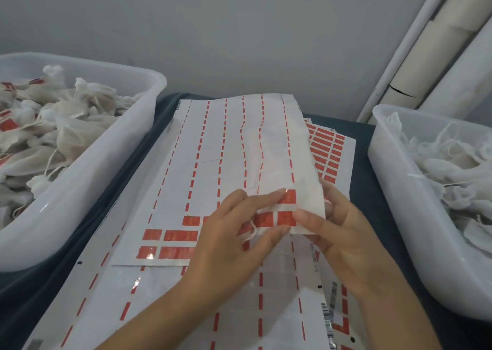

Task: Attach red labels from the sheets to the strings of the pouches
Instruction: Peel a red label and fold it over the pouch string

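Hands meet over the near right corner of the top label sheet (234, 147), which lies on a stack of sheets on a dark blue table (159, 118). Left hand (234, 232): fingers curled, forefinger tip pressed on a red label (288, 196) at the sheet's right edge, with a loop of white string (252, 230) caught between the fingers. Right hand (338, 230): thumb on top of the sheet's corner and fingers beneath it, pinching the corner and lifting it slightly off the stack. Most of the top sheet is stripped, showing only red dashed lines; remaining red labels sit in rows along its near edge. A fuller sheet (326, 147) of red labels shows under the far right edge of the top sheet. Left tub (111, 163): translucent plastic, filled with white pouches (66, 134), several bearing red labels on their strings. Right tub (399, 190): translucent plastic, holding white pouches (452, 171) with loose strings. Whether a pouch hangs from the string in the left hand cannot be told.
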{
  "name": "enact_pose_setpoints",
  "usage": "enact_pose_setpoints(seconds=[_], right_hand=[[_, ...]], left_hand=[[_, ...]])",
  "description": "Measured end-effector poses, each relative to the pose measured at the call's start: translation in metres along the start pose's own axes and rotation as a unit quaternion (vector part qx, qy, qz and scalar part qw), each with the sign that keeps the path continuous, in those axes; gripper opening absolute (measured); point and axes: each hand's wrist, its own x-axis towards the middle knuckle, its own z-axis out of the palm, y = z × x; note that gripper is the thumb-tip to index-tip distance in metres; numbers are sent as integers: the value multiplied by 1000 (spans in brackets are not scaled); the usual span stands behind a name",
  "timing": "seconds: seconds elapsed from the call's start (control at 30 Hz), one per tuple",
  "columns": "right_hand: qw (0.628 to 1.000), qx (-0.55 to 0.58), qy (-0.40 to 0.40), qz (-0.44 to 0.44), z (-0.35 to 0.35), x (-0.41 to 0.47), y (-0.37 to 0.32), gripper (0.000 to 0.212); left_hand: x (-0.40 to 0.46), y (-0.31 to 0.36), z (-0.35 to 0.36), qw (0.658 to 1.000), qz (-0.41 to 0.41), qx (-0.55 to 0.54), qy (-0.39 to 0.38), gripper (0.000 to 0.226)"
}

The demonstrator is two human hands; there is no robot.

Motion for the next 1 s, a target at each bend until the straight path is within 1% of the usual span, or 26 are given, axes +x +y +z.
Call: enact_pose_setpoints(seconds=[0.1,0.2,0.23,0.33,0.47,0.6,0.7,0.83,1.0], right_hand=[[999,-37,5,-4,1,-1,2,60],[995,-98,24,-25,4,-3,1,39],[993,-112,29,-29,5,-3,0,35],[990,-132,37,-32,7,-5,0,34],[993,-112,33,-14,8,-4,1,36],[997,-75,-27,12,6,-6,-1,36],[996,-78,-32,-8,6,-6,0,32],[992,-117,-13,-52,13,-6,3,30],[983,-163,-8,-82,16,-4,8,25]], left_hand=[[-2,0,-1,1000,8,21,16,33],[0,-1,-3,998,18,48,34,22],[1,-1,-4,997,26,66,42,20],[3,-1,-7,991,59,111,47,24],[1,-1,-7,989,80,115,41,33],[1,-4,-11,986,88,128,55,35],[1,-2,-12,984,95,140,52,37],[-1,-1,-11,988,87,119,47,37],[0,-2,-12,986,85,134,48,34]])
